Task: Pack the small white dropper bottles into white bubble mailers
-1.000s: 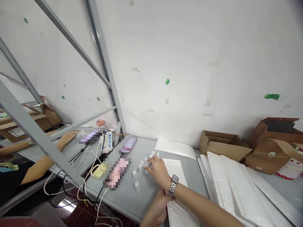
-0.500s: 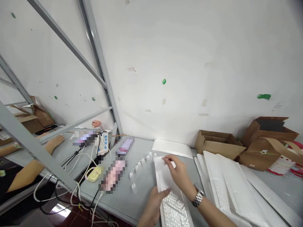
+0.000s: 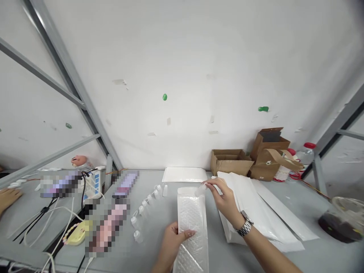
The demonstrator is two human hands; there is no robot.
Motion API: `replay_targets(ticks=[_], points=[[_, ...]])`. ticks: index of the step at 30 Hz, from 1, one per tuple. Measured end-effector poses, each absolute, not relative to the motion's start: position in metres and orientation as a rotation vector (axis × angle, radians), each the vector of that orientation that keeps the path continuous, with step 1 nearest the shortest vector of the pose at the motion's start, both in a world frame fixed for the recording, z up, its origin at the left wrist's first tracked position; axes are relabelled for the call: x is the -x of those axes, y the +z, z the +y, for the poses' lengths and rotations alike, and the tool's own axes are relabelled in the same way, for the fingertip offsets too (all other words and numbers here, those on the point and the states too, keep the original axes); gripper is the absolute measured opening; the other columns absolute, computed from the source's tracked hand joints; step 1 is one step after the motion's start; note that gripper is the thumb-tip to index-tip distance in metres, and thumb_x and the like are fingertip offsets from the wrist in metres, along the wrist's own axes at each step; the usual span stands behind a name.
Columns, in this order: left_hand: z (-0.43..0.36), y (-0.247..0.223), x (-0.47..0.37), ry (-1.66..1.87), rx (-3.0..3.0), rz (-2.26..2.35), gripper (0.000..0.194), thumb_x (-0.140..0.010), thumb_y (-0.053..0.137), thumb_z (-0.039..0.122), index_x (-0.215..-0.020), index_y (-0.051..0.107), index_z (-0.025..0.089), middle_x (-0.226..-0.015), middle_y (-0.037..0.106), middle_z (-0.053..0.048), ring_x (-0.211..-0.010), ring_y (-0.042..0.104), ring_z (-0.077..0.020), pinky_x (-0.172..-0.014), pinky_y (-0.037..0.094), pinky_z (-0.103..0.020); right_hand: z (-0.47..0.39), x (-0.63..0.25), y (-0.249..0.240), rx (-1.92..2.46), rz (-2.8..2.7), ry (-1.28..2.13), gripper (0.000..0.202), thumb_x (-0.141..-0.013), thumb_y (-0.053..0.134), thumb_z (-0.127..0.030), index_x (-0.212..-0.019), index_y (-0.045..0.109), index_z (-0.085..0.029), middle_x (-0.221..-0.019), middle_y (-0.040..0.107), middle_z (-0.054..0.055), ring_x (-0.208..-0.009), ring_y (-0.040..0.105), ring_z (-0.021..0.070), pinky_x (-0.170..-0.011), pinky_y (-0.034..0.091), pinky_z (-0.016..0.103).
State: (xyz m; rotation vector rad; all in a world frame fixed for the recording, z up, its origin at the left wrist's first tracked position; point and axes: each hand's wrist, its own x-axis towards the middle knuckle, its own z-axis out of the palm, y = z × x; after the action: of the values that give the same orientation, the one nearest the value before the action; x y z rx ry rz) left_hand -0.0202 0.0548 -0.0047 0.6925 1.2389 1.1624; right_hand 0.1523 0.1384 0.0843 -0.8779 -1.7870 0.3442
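A white bubble mailer (image 3: 191, 216) stands up in front of me, its flap end at the top. My left hand (image 3: 173, 242) is closed on its left side, thumb lying across the bubbled face. My right hand (image 3: 223, 193), with a metal watch on the wrist, pinches a thin clear strip (image 3: 200, 190) at the mailer's top right corner. Left of the mailer, several small white-capped bottles (image 3: 145, 203) form a curved row on the grey table. A stack of white mailers (image 3: 247, 208) lies just right of my right hand.
A flat white mailer (image 3: 184, 174) lies by the wall. Cardboard box (image 3: 231, 163), paper bag (image 3: 264, 167), red-capped bottle (image 3: 305, 155) and a clear plastic tub (image 3: 345, 220) occupy the right. Phones (image 3: 109, 227), cables and a power strip (image 3: 92, 184) are left; another person's hand (image 3: 10, 199) rests beyond.
The view has turned right. My right hand has moved from the mailer's top edge to its right corner, drawing the clear strip sideways. My left hand keeps its hold.
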Motion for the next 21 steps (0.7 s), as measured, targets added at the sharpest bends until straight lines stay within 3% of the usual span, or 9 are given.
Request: replay_targets(ticks=[6, 12, 16, 21], points=[[0.054, -0.005, 0.022, 1.113, -0.757, 1.266, 0.028, -0.044, 0.080, 0.028, -0.063, 0.068, 0.011, -0.059, 0.068, -0.003, -0.057, 0.059, -0.0181, -0.058, 0.043, -0.027, 0.143, -0.159, 0.082, 0.974, -1.861, 0.604, 0.021, -0.086, 0.047, -0.034, -0.077, 0.061, -0.021, -0.076, 0.065, 0.003, -0.077, 0.058, 0.0188, -0.074, 0.045, 0.033], [0.053, -0.009, 0.022, 1.128, -0.781, 1.250, 0.037, -0.050, 0.078, 0.037, -0.075, 0.069, 0.012, -0.074, 0.072, -0.006, -0.071, 0.062, -0.0220, -0.066, 0.045, -0.029, 0.152, -0.163, 0.084, 1.082, -1.895, 0.975, 0.022, -0.079, 0.053, -0.036, -0.068, 0.062, -0.019, -0.067, 0.065, 0.001, -0.066, 0.059, 0.0167, -0.064, 0.047, 0.028], [0.051, -0.002, 0.020, 1.132, -0.819, 1.245, 0.043, -0.058, 0.072, 0.045, -0.084, 0.068, 0.010, -0.076, 0.071, -0.007, -0.076, 0.062, -0.0237, -0.069, 0.045, -0.029, 0.144, -0.159, 0.084, 1.103, -2.159, 0.864, 0.021, -0.082, 0.050, -0.031, -0.071, 0.065, -0.020, -0.074, 0.066, 0.002, -0.074, 0.059, 0.0180, -0.069, 0.045, 0.030], [0.049, 0.004, 0.019, 1.172, -0.810, 1.225, 0.039, -0.059, 0.072, 0.044, -0.080, 0.069, 0.011, -0.073, 0.070, -0.004, -0.074, 0.061, -0.0218, -0.068, 0.044, -0.026, 0.139, -0.154, 0.081, 1.061, -2.506, 0.564, 0.028, -0.086, 0.040, -0.020, -0.068, 0.062, -0.021, -0.072, 0.064, 0.002, -0.075, 0.056, 0.0182, -0.074, 0.040, 0.032]])
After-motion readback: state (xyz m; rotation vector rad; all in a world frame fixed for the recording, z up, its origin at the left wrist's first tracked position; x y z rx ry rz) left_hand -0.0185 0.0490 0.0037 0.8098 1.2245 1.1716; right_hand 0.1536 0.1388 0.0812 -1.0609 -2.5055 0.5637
